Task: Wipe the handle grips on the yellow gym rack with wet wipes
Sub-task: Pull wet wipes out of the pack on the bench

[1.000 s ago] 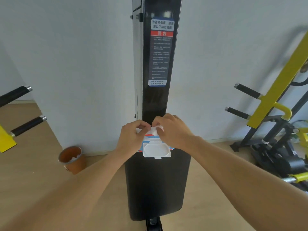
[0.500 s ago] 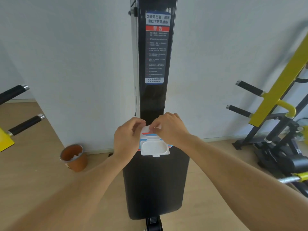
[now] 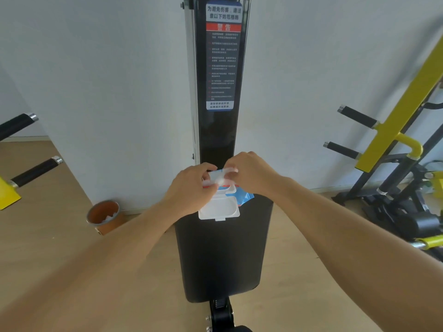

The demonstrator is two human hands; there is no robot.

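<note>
A wet wipes pack (image 3: 243, 197), blue and red with its white flip lid (image 3: 219, 209) hanging open, lies on the black seat pad (image 3: 223, 255) of a gym machine. My left hand (image 3: 191, 188) grips the pack's left side. My right hand (image 3: 249, 172) pinches a white wipe (image 3: 221, 180) at the pack's opening. The yellow gym rack (image 3: 405, 111) stands at the right, with two black handle grips (image 3: 358, 118) (image 3: 341, 149) pointing left. Two more black grips (image 3: 36, 171) on a yellow part (image 3: 7, 195) show at the left edge.
An orange-brown bin (image 3: 105, 216) with white scraps inside sits on the wooden floor by the white wall. A black upright post with a warning label (image 3: 221, 56) rises behind the pad. Black and yellow gym equipment (image 3: 407, 212) crowds the right floor.
The pack has tilted and its blue side now shows at the right. My right hand has pulled a bit of white wipe up from the opening. The view has shifted slightly down.
</note>
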